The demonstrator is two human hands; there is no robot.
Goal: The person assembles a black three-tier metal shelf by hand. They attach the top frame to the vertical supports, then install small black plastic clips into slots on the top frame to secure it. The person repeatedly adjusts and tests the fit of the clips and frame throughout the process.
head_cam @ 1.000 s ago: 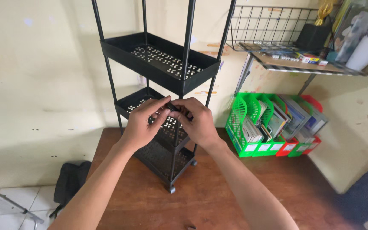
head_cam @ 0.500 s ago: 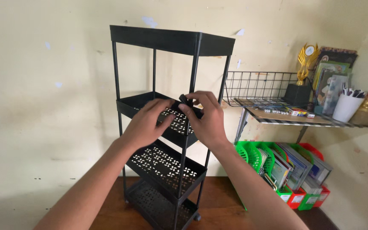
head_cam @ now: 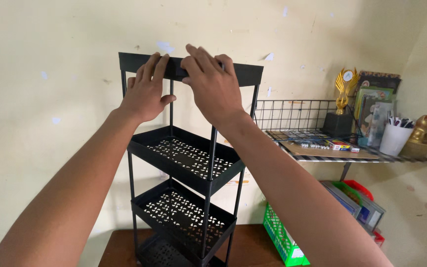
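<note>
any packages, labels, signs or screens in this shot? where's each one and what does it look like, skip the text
Small flat box: on the wall shelf right of the black rack, a low rectangle in red, yellow and blue.
Framed printed pictures: at the back of that shelf, upright rectangles, dark frame, green and pale prints.
White label: on the end of the green basket under the shelf, a small pale patch.
No screens or signs in view.

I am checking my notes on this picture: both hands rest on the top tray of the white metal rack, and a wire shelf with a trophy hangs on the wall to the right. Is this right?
Not quite: the head view shows the rack is black, not white. The rest holds: the left hand and the right hand rest on its top tray, and the wire shelf with the trophy hangs on the wall to the right.
</note>
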